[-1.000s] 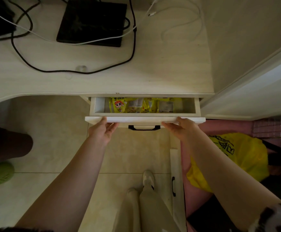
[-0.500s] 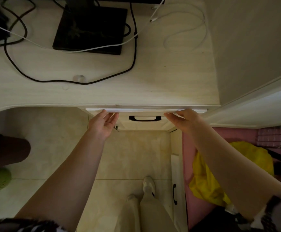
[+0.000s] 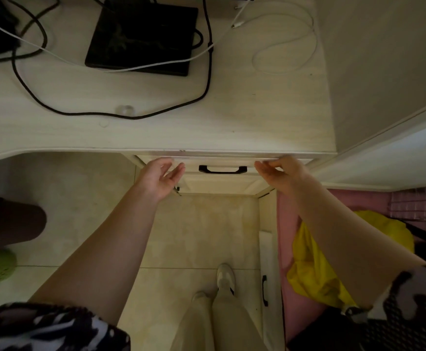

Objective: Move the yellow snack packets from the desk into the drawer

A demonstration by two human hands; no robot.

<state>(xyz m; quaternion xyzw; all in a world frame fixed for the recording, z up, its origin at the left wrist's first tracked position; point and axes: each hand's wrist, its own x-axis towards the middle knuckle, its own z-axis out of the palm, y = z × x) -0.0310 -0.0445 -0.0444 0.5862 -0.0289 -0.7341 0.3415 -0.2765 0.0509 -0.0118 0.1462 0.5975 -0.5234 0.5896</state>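
The pale wood-grain desk (image 3: 156,133) fills the upper view, carrying a flat black rectangular device (image 3: 143,36) crossed by black and white cables. Beneath its front edge the cream drawer (image 3: 222,164) sits pushed in, black handle (image 3: 222,169) showing (the yellow snack packets cannot be seen). The left hand (image 3: 158,179) and right hand (image 3: 279,173) hover beside the handle, fingers relaxed and loosely spread, holding nothing.

Dim, yellowish light, brighter at the right edge; wide-angle bending at the borders; fingertips slightly motion-blurred.
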